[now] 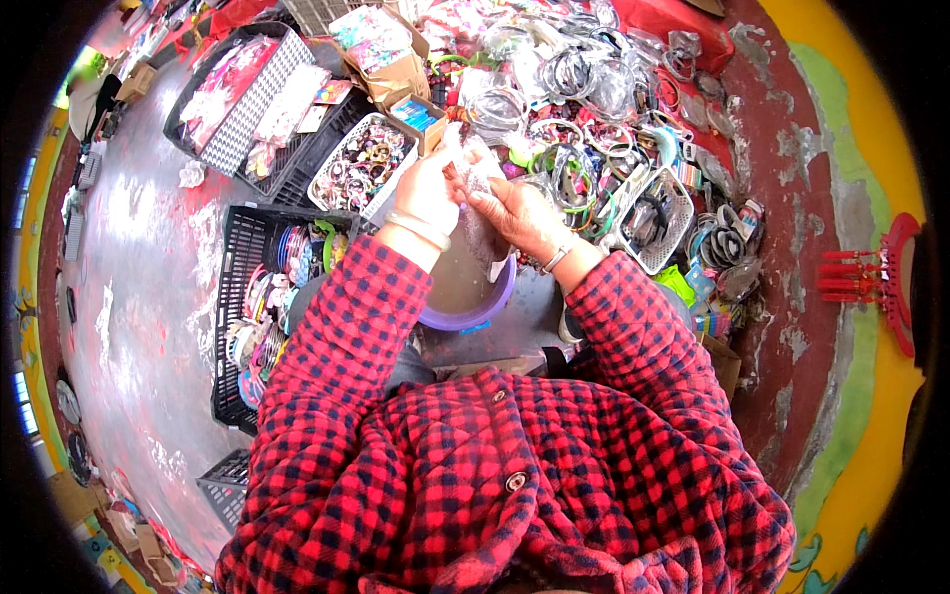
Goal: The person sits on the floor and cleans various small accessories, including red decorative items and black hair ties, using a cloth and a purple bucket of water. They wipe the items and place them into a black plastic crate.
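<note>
Both my hands are raised close together above a purple-rimmed basin (455, 322) that holds murky water. They grip a pale, wet-looking cloth (481, 226) that hangs down over the basin. My left hand (427, 201), with a pale bangle at its wrist, is closed on the cloth's upper part. My right hand (524, 216) pinches the cloth between thumb and fingers. A pale bunched part of the cloth shows above the fingers. Some fingers of my left hand are hidden behind the cloth.
A heap of bagged headbands (569, 74) spreads beyond the basin. A white basket (315, 188) of small hair ties stands ahead left, a black crate (230, 307) beside my left arm. To the right sits another white basket (677, 220) with black bands. A red-painted wall base (782, 297) runs along the right.
</note>
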Tool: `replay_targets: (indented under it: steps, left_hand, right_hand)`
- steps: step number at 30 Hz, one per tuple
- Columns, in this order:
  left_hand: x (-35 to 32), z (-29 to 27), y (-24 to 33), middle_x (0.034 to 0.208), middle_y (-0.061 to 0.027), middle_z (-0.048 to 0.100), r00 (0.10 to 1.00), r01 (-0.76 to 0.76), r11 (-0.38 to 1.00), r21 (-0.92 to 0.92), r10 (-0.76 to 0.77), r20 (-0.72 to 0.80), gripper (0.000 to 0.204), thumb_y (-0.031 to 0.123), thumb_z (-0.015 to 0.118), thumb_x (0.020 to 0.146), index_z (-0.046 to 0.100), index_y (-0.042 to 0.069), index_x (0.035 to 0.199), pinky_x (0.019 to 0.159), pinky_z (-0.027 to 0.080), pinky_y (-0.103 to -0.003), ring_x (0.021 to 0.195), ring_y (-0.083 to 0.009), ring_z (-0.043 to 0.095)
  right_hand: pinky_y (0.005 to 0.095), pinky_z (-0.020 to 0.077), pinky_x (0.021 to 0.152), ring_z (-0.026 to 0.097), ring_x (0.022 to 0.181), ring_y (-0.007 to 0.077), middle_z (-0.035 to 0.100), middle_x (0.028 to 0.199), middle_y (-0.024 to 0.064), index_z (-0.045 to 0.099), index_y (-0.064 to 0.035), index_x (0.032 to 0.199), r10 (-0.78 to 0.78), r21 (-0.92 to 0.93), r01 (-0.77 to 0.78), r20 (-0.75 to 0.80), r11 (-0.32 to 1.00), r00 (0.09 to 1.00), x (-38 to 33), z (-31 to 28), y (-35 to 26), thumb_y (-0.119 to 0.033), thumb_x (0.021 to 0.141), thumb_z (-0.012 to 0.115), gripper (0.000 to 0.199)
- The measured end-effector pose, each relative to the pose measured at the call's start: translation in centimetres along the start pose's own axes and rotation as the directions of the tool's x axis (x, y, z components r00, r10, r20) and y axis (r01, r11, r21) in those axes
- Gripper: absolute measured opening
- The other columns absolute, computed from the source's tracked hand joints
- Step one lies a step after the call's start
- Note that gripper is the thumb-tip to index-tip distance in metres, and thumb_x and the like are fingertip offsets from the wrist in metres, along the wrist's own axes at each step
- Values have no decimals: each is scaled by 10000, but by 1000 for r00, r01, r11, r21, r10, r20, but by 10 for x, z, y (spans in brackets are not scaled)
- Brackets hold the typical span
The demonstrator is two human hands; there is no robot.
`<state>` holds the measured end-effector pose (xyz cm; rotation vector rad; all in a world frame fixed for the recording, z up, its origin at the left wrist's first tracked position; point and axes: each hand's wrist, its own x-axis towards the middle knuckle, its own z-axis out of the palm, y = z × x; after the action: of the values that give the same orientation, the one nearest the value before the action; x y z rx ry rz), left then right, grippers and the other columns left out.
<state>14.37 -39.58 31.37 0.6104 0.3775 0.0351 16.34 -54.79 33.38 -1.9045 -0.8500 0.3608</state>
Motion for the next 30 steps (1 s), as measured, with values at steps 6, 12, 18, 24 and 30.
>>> replay_targets:
  steps: [6,12,18,24,30]
  left_hand:
    - [-9,8,34,739,-61,564,995,96,992,-87,-97,-4,290,183,529,852,564,61,1113,598,461,-277,679,-177,565]
    - [-8,2,45,830,-105,594,990,132,991,-37,-130,46,230,211,515,862,548,-10,917,726,474,-369,795,-240,585]
    - [-26,23,-4,1023,-135,575,970,-33,998,61,17,242,294,124,410,898,461,-25,1146,859,432,-337,945,-235,561]
    - [-26,15,-9,1016,-147,585,917,-357,862,359,251,309,280,90,391,891,484,-52,1114,836,452,-337,934,-244,576]
    - [-9,12,11,957,-139,597,990,80,994,-79,-70,126,283,188,429,910,506,-20,1086,844,460,-353,907,-254,579]
  right_hand:
    - [416,432,646,541,716,369,543,717,200,524,-32,770,-176,-152,198,147,968,973,-3,-8,-10,-280,848,528,259]
    - [427,421,734,521,797,373,539,735,201,496,-42,728,-304,-417,345,165,841,938,-1,-14,-7,-236,826,533,220]
    - [453,432,653,551,748,403,572,759,223,552,-22,822,-55,-108,43,-106,993,993,-2,-6,-3,-285,853,506,269]
    - [452,442,611,564,708,405,581,762,229,580,-49,926,-43,-106,36,-65,994,997,-1,1,-2,-292,858,511,262]
    - [449,430,591,553,672,390,562,706,206,542,-39,797,-138,-211,138,12,968,990,-2,1,9,-300,846,521,267]
